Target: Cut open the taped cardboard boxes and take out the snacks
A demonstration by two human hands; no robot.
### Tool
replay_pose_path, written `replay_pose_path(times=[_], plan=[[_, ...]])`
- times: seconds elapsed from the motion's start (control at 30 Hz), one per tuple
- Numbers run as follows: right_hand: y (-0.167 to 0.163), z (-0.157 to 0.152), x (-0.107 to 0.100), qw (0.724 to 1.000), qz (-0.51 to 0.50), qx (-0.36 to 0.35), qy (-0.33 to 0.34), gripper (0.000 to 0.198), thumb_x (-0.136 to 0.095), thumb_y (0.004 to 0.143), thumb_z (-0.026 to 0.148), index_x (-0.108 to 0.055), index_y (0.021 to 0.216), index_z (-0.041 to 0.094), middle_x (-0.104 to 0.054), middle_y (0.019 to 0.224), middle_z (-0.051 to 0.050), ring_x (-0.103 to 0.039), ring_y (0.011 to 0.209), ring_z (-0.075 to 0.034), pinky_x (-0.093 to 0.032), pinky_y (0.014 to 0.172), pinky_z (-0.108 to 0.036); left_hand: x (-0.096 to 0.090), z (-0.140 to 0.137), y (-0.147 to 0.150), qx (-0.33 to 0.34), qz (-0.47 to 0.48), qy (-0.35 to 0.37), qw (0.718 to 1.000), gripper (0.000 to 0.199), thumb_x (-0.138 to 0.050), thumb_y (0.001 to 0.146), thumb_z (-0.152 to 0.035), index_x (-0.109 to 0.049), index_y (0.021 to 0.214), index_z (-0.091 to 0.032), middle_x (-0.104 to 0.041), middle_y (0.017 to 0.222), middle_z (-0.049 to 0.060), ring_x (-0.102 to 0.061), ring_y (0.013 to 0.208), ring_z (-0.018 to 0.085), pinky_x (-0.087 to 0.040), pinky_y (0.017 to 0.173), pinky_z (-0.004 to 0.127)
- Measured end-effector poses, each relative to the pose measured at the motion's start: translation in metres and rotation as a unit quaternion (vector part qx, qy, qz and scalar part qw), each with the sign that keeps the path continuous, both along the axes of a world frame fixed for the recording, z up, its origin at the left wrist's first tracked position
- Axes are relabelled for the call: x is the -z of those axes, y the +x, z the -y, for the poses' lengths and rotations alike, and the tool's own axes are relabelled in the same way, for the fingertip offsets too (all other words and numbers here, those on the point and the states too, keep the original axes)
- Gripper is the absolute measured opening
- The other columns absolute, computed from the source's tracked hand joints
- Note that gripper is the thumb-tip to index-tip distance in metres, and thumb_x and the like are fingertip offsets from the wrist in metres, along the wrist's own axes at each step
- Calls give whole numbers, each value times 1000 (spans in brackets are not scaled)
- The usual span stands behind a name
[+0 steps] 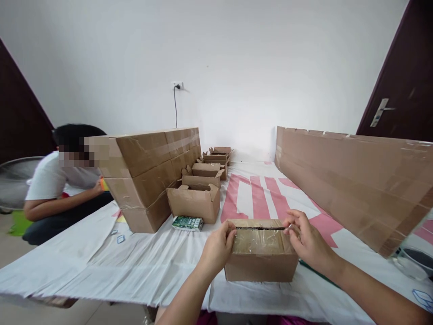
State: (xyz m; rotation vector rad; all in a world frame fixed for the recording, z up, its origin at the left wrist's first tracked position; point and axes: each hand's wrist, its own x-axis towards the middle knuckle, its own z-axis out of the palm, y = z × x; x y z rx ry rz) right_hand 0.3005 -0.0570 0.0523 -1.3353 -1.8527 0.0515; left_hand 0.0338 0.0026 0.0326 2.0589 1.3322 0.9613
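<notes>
A small brown cardboard box (260, 268) sits on the cloth in front of me. Shiny clear tape (259, 242) covers part of its top, and a dark gap runs along the seam between the flaps. My left hand (219, 241) is closed on the box's left top edge, thumb and fingers at the end of the seam. At the right end, my right hand (304, 234) pinches a bit of clear film that looks like tape, with its fingertips close to the flap edge. A dark green strip (318, 272) lies partly hidden under my right forearm.
Open cardboard boxes (193, 203) line up at centre left, beside a stacked wall of taped boxes (144, 158). A green patterned carton (187, 223) lies before them. A long cardboard barrier (348, 176) stands right, near a clear container (411, 266). Another person (50, 180) crouches at left.
</notes>
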Motion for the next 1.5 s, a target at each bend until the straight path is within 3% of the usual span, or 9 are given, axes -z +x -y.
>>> replay_pose_path(times=[0.13, 0.23, 0.43, 0.73, 0.83, 1.23, 1.5], plan=[[2, 14, 2, 1000, 21, -10, 7, 17, -39, 93, 19, -51, 103, 23, -67, 87, -4, -66, 80, -18, -55, 68, -32, 0, 0, -1, -3, 3, 6, 1000, 14, -40, 90, -30, -52, 86, -24, -69, 84, 2, -64, 77, 22, -40, 68, 28], [4, 19, -1, 994, 91, -37, 54, 14, -45, 92, 17, -58, 95, 22, -66, 89, -5, -63, 85, -20, -54, 73, -35, 0, 0, 0, -5, 6, 3, 1000, 15, -41, 90, -30, -54, 86, -23, -70, 85, 3, -64, 78, 22, -41, 68, 29], [2, 17, 2, 928, 295, -95, 208, 25, -49, 90, 8, -64, 107, 21, -70, 94, -7, -62, 96, -22, -52, 78, -38, 0, 1, 0, -9, 6, 12, 1000, 14, -41, 90, -31, -53, 86, -23, -71, 85, 3, -65, 76, 22, -42, 67, 29], [-4, 2, -2, 875, 377, -138, 271, 25, -46, 91, 4, -66, 96, 19, -71, 91, -6, -62, 94, -21, -51, 78, -38, 1, 1, 1, -14, -24, 11, 1000, 15, -38, 90, -31, -51, 88, -24, -70, 88, 3, -65, 78, 22, -42, 68, 29], [-6, -2, -2, 882, 382, -132, 243, 25, -44, 91, 4, -65, 89, 19, -69, 88, -6, -61, 88, -20, -49, 76, -37, 2, 0, 0, -15, -27, 11, 999, 15, -38, 90, -32, -51, 89, -24, -70, 90, 3, -65, 79, 23, -42, 69, 29], [-25, -20, 7, 967, 233, -30, 100, 16, -42, 85, 9, -53, 77, 18, -58, 76, -5, -54, 70, -18, -46, 65, -30, 5, -1, -2, -8, -41, 9, 999, 16, -37, 90, -34, -50, 92, -24, -71, 85, 2, -65, 76, 22, -40, 66, 29], [-24, -31, 3, 991, 126, 0, 32, 13, -42, 84, 12, -46, 76, 21, -55, 75, -2, -53, 63, -15, -43, 58, -28, 6, 1, -2, -7, -30, 0, 1000, 17, -36, 91, -36, -49, 93, -25, -70, 82, 1, -64, 73, 21, -41, 65, 29]])
